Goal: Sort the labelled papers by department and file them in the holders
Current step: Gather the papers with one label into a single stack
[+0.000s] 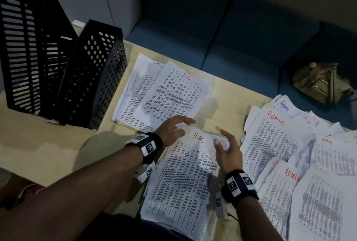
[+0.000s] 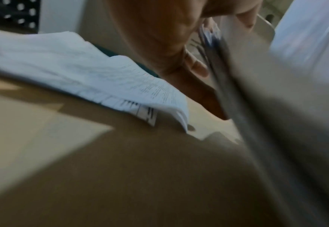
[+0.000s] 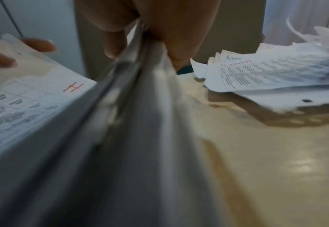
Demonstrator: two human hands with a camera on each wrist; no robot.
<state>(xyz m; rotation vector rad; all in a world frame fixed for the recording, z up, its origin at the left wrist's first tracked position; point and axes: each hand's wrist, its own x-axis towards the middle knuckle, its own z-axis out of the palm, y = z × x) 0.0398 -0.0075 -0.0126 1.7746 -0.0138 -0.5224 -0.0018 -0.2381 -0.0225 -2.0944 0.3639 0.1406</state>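
Right hand (image 1: pixel 228 153) grips the right edge of an HR stack (image 1: pixel 185 175), thumb on top, fingers beneath. Left hand (image 1: pixel 172 129), fingers spread and relaxed, rests on the stack's top left corner. The stack is half raised off the bench (image 1: pixel 48 144), just below the HR pile (image 1: pixel 162 92); Admin papers (image 1: pixel 289 144) lie to the right, holders (image 1: pixel 63 63) stand empty to the left. Risk: loose, uneven sheets may slide out or mix with Admin, since only one edge is gripped.

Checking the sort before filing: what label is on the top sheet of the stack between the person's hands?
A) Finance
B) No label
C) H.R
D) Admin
C: the top sheet of the stack between the left hand and right hand reads "H.R" in red.
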